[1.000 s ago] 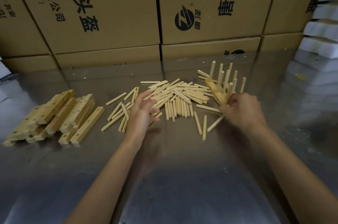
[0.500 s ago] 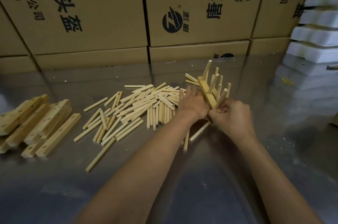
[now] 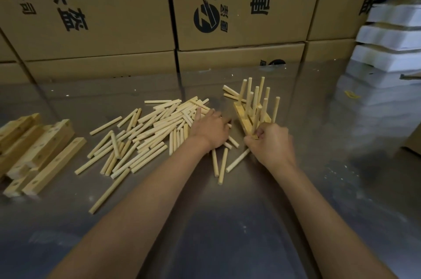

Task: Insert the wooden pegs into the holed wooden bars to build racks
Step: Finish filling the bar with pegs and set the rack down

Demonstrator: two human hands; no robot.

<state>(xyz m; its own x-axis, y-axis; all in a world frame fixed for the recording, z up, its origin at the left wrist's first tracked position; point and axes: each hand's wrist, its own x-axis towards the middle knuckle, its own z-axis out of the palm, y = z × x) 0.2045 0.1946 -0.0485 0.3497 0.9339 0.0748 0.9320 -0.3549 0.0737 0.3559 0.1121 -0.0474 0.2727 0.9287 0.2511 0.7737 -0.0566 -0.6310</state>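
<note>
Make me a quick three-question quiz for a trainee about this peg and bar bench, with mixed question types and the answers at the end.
1. True or false: the right hand grips the near end of the partly built rack.
2. Multiple choice: where does the left hand rest? A) on the stack of holed bars B) on the right edge of the loose peg pile C) on the cardboard boxes
3. Fill in: the pegs already set in the rack point ____.

Key: 1 true; 2 B; 3 upward.
</note>
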